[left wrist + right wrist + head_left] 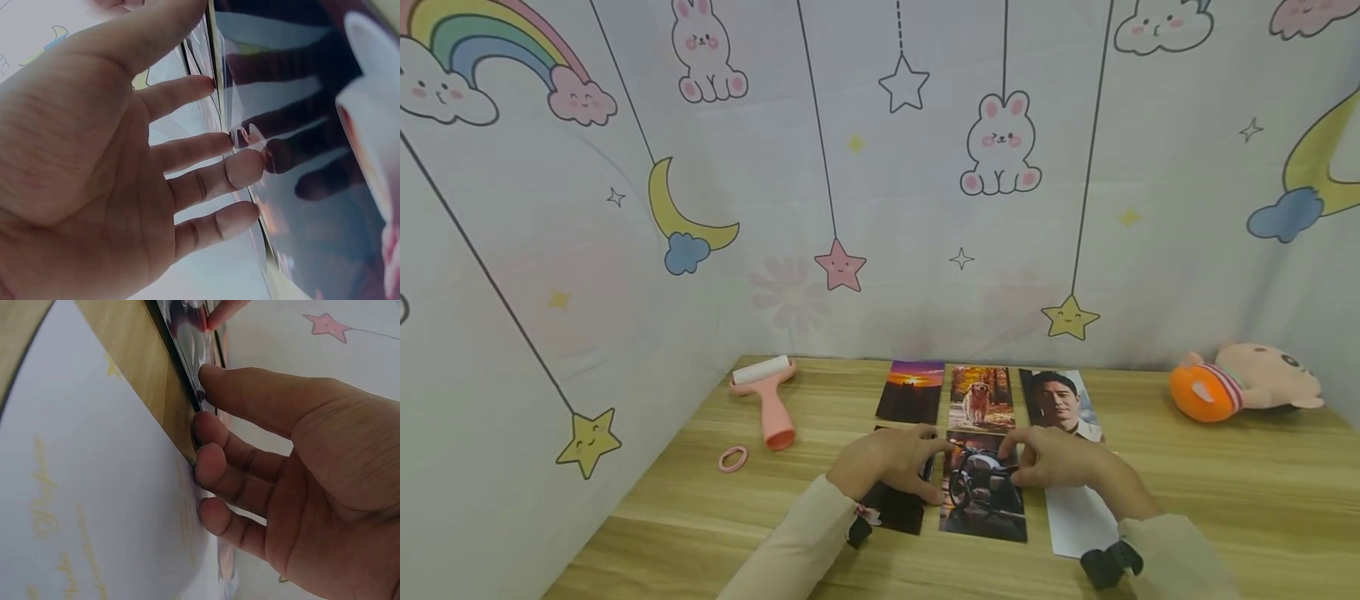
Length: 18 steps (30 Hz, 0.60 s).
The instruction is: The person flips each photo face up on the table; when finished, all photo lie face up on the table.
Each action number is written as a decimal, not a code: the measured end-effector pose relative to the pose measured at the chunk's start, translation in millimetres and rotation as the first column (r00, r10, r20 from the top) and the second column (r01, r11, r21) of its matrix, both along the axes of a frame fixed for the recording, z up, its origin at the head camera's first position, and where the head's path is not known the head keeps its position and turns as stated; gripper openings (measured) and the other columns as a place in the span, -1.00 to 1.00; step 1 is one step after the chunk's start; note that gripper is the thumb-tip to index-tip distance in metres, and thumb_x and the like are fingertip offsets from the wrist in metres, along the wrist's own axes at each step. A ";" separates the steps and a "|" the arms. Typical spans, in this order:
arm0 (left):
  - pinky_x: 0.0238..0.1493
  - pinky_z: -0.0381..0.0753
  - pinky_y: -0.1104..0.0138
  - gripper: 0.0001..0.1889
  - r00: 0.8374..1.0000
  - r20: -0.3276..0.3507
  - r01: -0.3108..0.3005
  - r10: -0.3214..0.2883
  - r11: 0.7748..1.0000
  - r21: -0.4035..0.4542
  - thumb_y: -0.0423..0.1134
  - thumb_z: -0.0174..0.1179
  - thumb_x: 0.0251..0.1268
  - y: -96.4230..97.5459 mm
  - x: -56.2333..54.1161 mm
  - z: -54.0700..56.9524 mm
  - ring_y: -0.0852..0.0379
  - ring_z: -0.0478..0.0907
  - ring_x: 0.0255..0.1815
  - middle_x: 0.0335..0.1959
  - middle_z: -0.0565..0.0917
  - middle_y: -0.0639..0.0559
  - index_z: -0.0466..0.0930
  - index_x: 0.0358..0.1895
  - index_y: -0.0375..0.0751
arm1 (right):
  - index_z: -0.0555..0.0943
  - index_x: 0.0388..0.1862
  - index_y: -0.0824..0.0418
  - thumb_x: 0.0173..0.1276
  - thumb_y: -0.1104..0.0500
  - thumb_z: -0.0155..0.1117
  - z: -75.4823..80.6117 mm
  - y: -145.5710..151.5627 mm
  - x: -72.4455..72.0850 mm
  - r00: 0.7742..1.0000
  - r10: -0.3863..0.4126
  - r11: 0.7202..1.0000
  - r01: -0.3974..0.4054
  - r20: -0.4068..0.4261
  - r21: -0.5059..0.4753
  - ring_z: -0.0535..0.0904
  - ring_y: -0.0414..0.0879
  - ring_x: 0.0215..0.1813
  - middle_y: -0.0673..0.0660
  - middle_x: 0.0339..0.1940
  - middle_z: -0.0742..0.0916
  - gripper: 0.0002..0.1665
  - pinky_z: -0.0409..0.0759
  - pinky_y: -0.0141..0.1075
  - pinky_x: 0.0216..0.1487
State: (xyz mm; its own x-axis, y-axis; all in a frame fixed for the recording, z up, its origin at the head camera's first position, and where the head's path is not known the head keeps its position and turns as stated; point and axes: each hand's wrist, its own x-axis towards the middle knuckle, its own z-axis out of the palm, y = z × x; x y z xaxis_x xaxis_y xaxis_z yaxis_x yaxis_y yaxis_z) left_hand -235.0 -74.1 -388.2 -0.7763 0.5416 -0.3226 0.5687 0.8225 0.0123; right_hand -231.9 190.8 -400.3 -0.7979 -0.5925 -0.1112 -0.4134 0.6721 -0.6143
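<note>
A photo print of a motorcycle (985, 521) lies flat on the table between both hands. My left hand (887, 462) lies across a dark photo print (901, 515), fingers extended, with its fingertips at the motorcycle print's left edge. In the left wrist view the fingers stretch out over glossy prints that mirror them. Opposite, my right hand (1063, 458) has loosely bent fingers, its fingertips at the motorcycle print's right edge. The right wrist view shows the thumb at a glossy print's edge, the other fingertips beside a white card (112, 487) with gold lettering.
Behind the hands lie a sunset print (912, 392), a dog print (979, 402) and a portrait print (1056, 400). Left are a pink lint roller (775, 412) and a pink ring (733, 459). A plush toy (1247, 383) lies back right, before the patterned curtain (910, 192).
</note>
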 end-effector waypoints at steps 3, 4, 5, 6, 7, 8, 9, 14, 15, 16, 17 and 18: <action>0.20 0.52 0.05 -0.17 1.000 -0.010 -0.017 0.017 1.000 -0.015 0.36 0.23 0.21 0.5 0.8 0.0 0.02 0.42 0.37 0.56 0.17 0.12 0.19 0.54 0.32 | 0.58 0.02 0.19 0.20 0.25 0.47 -0.7 -1.3 0.7 1.000 -0.014 1.000 0.014 0.004 0.004 0.48 -0.17 -0.48 -0.04 -0.53 0.62 -0.59 0.38 -0.34 -0.46; 0.20 0.52 0.04 -0.17 1.000 -0.013 -0.021 0.021 1.000 -0.019 0.37 0.23 0.21 0.3 1.0 0.1 0.02 0.42 0.37 0.56 0.17 0.12 0.19 0.54 0.32 | 0.57 0.02 0.19 0.19 0.25 0.48 -0.8 -2.1 1.1 1.000 -0.016 1.000 0.016 0.009 0.006 0.48 -0.17 -0.49 -0.04 -0.54 0.62 -0.58 0.38 -0.35 -0.47; 0.21 0.51 0.04 -0.16 1.000 -0.014 -0.023 0.023 0.999 -0.024 0.37 0.22 0.21 0.1 1.2 0.2 0.03 0.41 0.38 0.56 0.17 0.13 0.19 0.54 0.32 | 0.57 0.02 0.19 0.18 0.25 0.49 -0.9 -2.5 1.2 1.000 -0.017 1.000 0.017 0.009 0.008 0.48 -0.17 -0.49 -0.04 -0.54 0.62 -0.57 0.38 -0.35 -0.47; 0.21 0.51 0.03 -0.16 1.000 -0.015 -0.024 0.024 0.999 -0.028 0.38 0.22 0.21 0.0 1.2 0.2 0.03 0.41 0.38 0.56 0.17 0.13 0.18 0.55 0.31 | 0.57 0.02 0.19 0.18 0.25 0.49 -0.7 -2.7 1.3 1.000 -0.016 1.000 0.016 0.011 0.009 0.48 -0.17 -0.49 -0.04 -0.54 0.62 -0.57 0.38 -0.35 -0.47; 0.22 0.51 0.03 -0.15 1.000 -0.014 -0.024 0.024 0.999 -0.030 0.38 0.22 0.21 0.0 1.3 0.4 0.03 0.41 0.38 0.56 0.16 0.13 0.17 0.55 0.31 | 0.57 0.02 0.19 0.19 0.24 0.49 -0.4 -2.6 1.3 1.000 -0.016 1.000 0.016 0.012 0.010 0.48 -0.17 -0.49 -0.04 -0.54 0.62 -0.57 0.38 -0.34 -0.47; 0.22 0.51 0.03 -0.15 1.000 -0.012 -0.025 0.024 0.999 -0.032 0.38 0.22 0.21 -0.1 1.2 0.6 0.03 0.41 0.38 0.57 0.16 0.13 0.16 0.55 0.32 | 0.57 0.02 0.19 0.20 0.23 0.49 -0.1 -1.8 0.9 1.000 -0.011 1.000 0.011 0.005 0.010 0.48 -0.18 -0.49 -0.04 -0.53 0.62 -0.58 0.39 -0.34 -0.47; 0.21 0.51 0.02 -0.14 1.000 -0.011 -0.025 0.025 0.999 -0.033 0.38 0.23 0.20 0.0 1.0 0.8 0.03 0.42 0.37 0.57 0.15 0.12 0.15 0.56 0.32 | 0.57 0.03 0.20 0.21 0.23 0.48 0.7 -0.9 0.6 1.000 -0.009 1.000 0.009 0.005 0.003 0.48 -0.17 -0.48 -0.04 -0.52 0.62 -0.58 0.40 -0.34 -0.47; 0.17 0.54 0.03 -0.09 1.000 -0.002 -0.020 0.020 0.999 -0.025 0.36 0.27 0.17 -0.8 -0.2 1.4 0.04 0.45 0.33 0.57 0.13 0.10 0.09 0.58 0.34 | 0.57 0.05 0.27 0.32 0.20 0.37 4.8 6.5 -0.6 1.000 0.002 0.999 -0.002 -0.011 -0.052 0.52 -0.14 -0.45 0.00 -0.41 0.64 -0.64 0.49 -0.30 -0.45; 0.16 0.55 0.04 -0.08 1.000 -0.001 -0.019 0.019 1.000 -0.022 0.36 0.28 0.17 -1.3 -0.6 1.2 0.04 0.46 0.32 0.57 0.13 0.10 0.08 0.58 0.34 | 0.58 0.06 0.28 0.35 0.19 0.35 5.8 7.8 -0.4 1.000 -0.007 0.998 0.006 -0.007 -0.064 0.53 -0.13 -0.47 0.02 -0.40 0.64 -0.65 0.50 -0.29 -0.46; 0.15 0.55 0.05 -0.08 1.000 0.001 -0.018 0.018 1.000 -0.019 0.36 0.28 0.17 -1.9 -0.9 1.0 0.04 0.46 0.31 0.57 0.14 0.10 0.08 0.58 0.34 | 0.58 0.07 0.28 0.37 0.18 0.33 6.5 9.2 -0.3 1.000 -0.012 0.997 0.012 -0.008 -0.073 0.53 -0.13 -0.48 0.03 -0.39 0.65 -0.66 0.50 -0.28 -0.47; 0.14 0.56 0.06 -0.08 1.000 0.004 -0.016 0.016 1.000 -0.015 0.35 0.28 0.17 -2.9 -1.0 0.9 0.03 0.46 0.31 0.57 0.14 0.09 0.08 0.58 0.33 | 0.58 0.09 0.28 0.40 0.17 0.31 7.2 10.8 -0.4 1.000 -0.019 0.997 0.018 -0.008 -0.080 0.53 -0.12 -0.50 0.04 -0.39 0.65 -0.66 0.50 -0.28 -0.49; 0.12 0.57 0.07 -0.09 1.000 0.004 -0.018 0.018 1.000 -0.009 0.34 0.28 0.18 -3.9 -1.3 0.5 0.03 0.47 0.30 0.57 0.15 0.09 0.09 0.58 0.32 | 0.57 0.10 0.29 0.42 0.16 0.29 8.0 12.6 -0.4 1.000 -0.026 0.996 0.026 -0.007 -0.088 0.53 -0.11 -0.51 0.05 -0.38 0.65 -0.65 0.50 -0.27 -0.50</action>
State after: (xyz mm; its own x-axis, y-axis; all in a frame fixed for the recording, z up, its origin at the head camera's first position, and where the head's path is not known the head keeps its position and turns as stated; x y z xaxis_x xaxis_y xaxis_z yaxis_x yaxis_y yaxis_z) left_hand -236.3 -78.1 -387.8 -0.7849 0.5241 -0.3305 0.5533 0.8329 0.0068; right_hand -232.3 203.4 -392.3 -0.8137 -0.5788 -0.0536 -0.4015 0.6263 -0.6682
